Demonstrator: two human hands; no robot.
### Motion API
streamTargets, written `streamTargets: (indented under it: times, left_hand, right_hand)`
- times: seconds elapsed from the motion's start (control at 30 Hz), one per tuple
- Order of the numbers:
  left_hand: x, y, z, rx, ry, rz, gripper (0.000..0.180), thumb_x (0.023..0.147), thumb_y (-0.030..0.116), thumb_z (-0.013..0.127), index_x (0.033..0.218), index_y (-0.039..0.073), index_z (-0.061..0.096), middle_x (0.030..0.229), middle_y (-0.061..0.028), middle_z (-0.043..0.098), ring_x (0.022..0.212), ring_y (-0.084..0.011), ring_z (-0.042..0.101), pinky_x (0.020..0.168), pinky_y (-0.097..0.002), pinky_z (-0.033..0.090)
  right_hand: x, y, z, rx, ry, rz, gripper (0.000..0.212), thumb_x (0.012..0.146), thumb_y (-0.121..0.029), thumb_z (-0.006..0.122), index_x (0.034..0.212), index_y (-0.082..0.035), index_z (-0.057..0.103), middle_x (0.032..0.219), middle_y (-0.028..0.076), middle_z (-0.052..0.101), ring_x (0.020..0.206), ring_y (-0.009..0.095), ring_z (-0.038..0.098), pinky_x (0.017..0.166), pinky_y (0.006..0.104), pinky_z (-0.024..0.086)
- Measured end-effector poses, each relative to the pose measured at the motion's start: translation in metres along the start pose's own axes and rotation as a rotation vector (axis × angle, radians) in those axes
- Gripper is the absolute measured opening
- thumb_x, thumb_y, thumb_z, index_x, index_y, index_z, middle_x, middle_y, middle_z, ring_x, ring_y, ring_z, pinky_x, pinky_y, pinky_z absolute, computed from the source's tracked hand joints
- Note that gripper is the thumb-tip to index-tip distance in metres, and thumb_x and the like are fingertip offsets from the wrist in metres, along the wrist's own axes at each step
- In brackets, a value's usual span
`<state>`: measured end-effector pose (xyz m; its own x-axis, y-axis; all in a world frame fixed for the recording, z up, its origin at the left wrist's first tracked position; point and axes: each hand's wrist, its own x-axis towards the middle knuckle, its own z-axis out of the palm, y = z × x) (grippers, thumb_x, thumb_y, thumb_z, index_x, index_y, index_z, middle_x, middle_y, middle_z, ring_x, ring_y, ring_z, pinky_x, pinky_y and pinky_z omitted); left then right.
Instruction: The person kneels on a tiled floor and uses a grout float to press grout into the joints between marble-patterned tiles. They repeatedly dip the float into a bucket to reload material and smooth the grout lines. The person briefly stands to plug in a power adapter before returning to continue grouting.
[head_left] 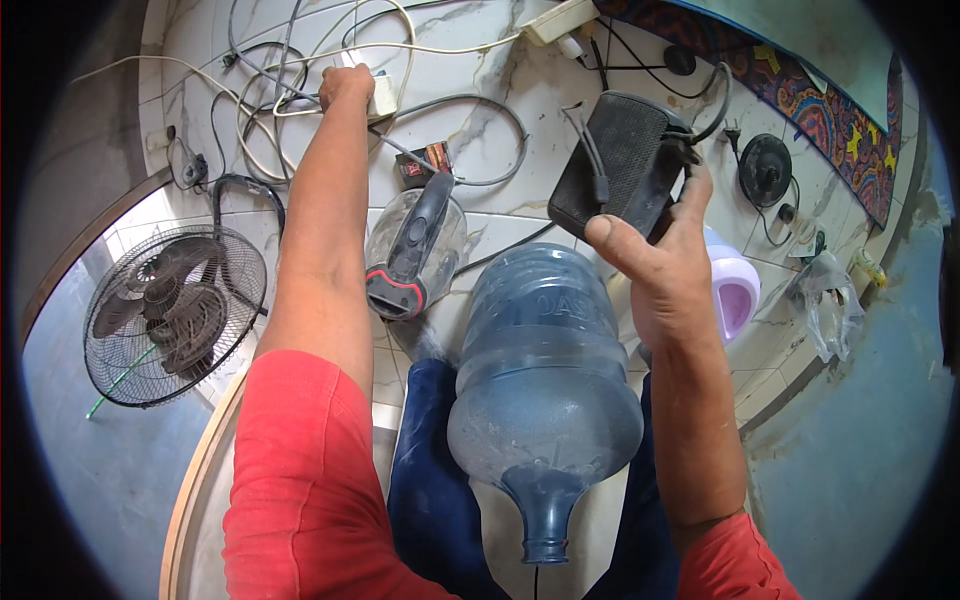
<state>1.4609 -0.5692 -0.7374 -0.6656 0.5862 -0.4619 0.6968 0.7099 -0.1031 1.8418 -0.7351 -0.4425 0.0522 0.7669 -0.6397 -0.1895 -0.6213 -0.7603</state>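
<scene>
My right hand (668, 260) holds up a black speaker (610, 165) with a mesh front, thumb on its near edge. A short grey cable (592, 150) hangs across its front, and another cable loops at its top right. Far out on the left, my left hand (347, 88) is closed among tangled cords, against a white socket block (383, 97). What its fingers grip is mostly hidden. Below my hands, a big blue translucent water bottle (545, 370) lies between my legs, its neck toward me. Beside it is a clear jug (412, 250) with a grey handle and red trim.
A caged fan (175, 315) stands at the left. White and grey cords (290, 100) tangle across the tiles. A small black and red box (425, 160) lies near the jug. At the right are a lilac container (733, 290), a black round base (766, 170) and a plastic bag (830, 305).
</scene>
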Motion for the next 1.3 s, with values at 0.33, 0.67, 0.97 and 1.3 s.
streamTargets:
  times: [0.33,0.67,0.97,1.3]
  left_hand:
    - [-0.050,0.007,-0.017,-0.161,0.112,0.010,0.060,0.096,0.050,0.060,0.139,0.008,0.053,0.138,-0.0160,0.061,0.127,-0.0331,0.060,0.104,-0.0479,0.051]
    - [-0.049,0.004,-0.013,-0.180,0.126,0.020,0.063,0.095,0.049,0.061,0.140,0.005,0.052,0.139,-0.0172,0.057,0.128,-0.0336,0.058,0.106,-0.0474,0.049]
    - [-0.043,-0.002,-0.006,-0.207,0.179,0.087,0.059,0.089,0.042,0.063,0.131,0.000,0.059,0.136,-0.0199,0.058,0.125,-0.0358,0.059,0.106,-0.0471,0.049]
    - [-0.040,-0.002,-0.002,-0.213,0.186,0.054,0.060,0.089,0.043,0.063,0.129,-0.001,0.060,0.136,-0.0203,0.059,0.124,-0.0365,0.060,0.106,-0.0480,0.049]
  right_hand:
    - [0.009,-0.001,0.002,-0.065,-0.009,-0.039,0.117,0.075,-0.015,0.083,0.159,0.002,0.003,0.133,0.023,0.055,0.118,0.029,0.061,0.105,0.0379,0.048]
    - [0.011,0.000,0.001,-0.078,0.012,-0.017,0.118,0.075,-0.016,0.084,0.159,0.001,0.003,0.135,0.023,0.053,0.120,0.029,0.059,0.106,0.0376,0.048]
    - [0.016,-0.004,0.002,-0.100,0.017,-0.049,0.118,0.074,-0.020,0.085,0.159,0.000,0.005,0.135,0.024,0.053,0.121,0.030,0.059,0.106,0.0374,0.047]
    - [0.021,0.001,0.002,-0.277,0.059,-0.092,0.119,0.074,-0.024,0.087,0.161,-0.006,0.009,0.132,0.022,0.059,0.112,0.029,0.066,0.101,0.0367,0.051]
